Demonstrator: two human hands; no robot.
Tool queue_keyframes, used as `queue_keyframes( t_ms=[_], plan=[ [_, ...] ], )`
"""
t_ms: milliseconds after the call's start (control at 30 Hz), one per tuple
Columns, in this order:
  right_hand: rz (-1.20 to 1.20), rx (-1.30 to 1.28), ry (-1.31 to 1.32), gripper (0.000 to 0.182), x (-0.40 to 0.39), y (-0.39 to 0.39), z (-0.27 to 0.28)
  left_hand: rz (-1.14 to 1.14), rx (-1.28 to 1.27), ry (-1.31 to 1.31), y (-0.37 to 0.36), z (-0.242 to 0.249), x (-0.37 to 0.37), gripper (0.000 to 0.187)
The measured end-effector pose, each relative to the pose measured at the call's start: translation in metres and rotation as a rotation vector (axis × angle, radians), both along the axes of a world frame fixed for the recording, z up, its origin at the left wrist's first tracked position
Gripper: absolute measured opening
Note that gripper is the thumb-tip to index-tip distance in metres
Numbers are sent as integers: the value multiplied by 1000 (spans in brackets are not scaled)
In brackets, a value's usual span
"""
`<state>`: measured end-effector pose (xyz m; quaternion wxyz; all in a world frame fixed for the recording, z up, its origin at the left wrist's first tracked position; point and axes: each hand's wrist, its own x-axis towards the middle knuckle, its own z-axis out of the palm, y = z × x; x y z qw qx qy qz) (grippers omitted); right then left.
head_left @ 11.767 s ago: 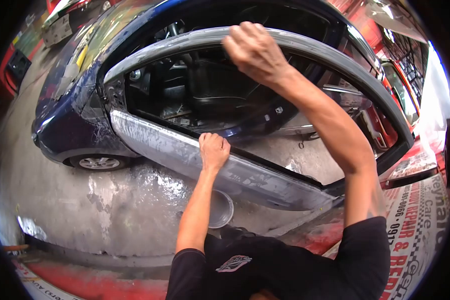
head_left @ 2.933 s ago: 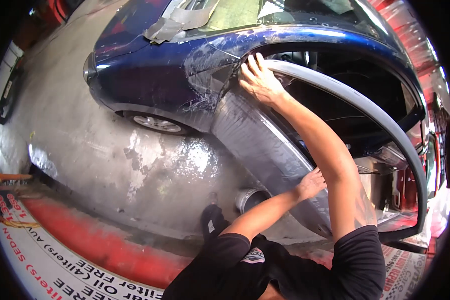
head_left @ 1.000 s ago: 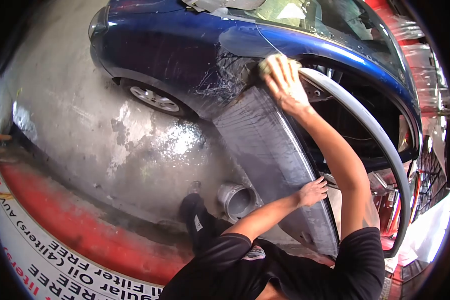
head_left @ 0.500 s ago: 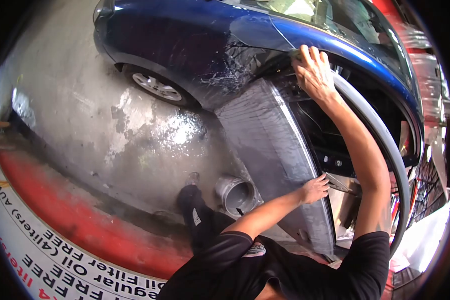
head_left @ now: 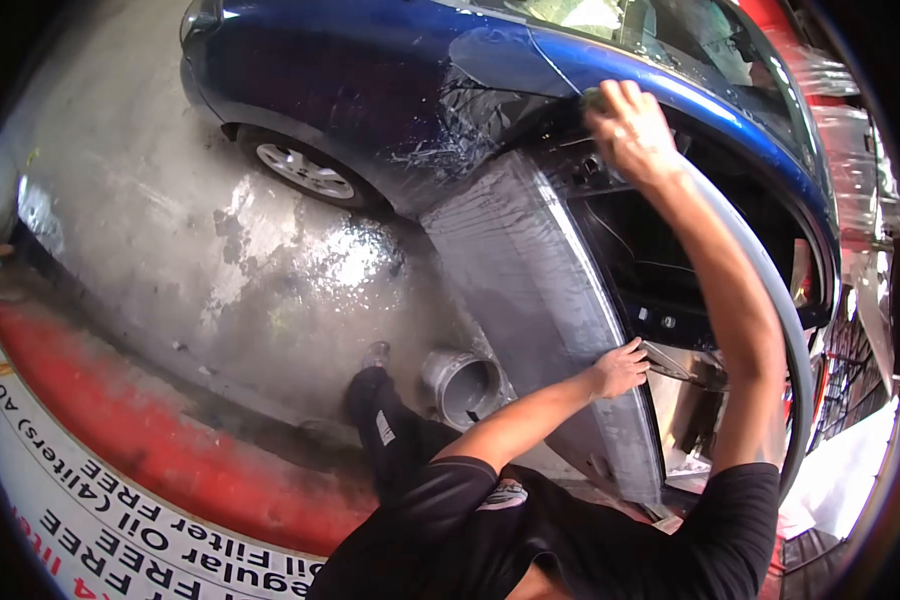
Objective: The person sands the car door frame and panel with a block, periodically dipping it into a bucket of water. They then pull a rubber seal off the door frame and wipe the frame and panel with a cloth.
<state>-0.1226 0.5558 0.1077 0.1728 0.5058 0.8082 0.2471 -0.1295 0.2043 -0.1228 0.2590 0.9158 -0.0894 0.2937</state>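
Observation:
A blue car (head_left: 370,70) stands with its front door (head_left: 530,270) swung out; the door's outer skin is dull grey and streaked with wet. My left hand (head_left: 620,371) grips the upper edge of this door, fingers over the rim. Up at the roof-pillar side of the door opening, my right hand (head_left: 632,128) is closed, slightly blurred, around a small dark-green pad (head_left: 594,103). The pad lies against the car body by the base of the windshield; the fingers partly hide it. Grey and scuffed patches (head_left: 485,110) mark the fender beside it.
A metal bucket (head_left: 462,386) stands on the wet concrete floor (head_left: 270,260) by my leg. The door's curved window frame (head_left: 770,250) arches past my right arm. A red-edged curb (head_left: 120,400) and a printed banner (head_left: 140,530) lie at the lower left.
My right hand, with the pad, has shifted slightly up along the body. My left hand stays on the door edge. The whole view has shifted a little.

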Motion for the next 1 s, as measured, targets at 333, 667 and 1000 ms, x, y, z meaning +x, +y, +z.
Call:
queue_keyframes(
  t_ms=[333,667,1000],
  plan=[
    [28,55,-109,70,23,-62,-74,-17,-142,-15,4,6,-5,30],
    [73,-33,48,51,12,-63,-81,96,-206,-248,-1,-5,3,24],
    [35,23,8,54,39,-100,-68,39,-194,-105,3,5,-4,24]
  ],
)
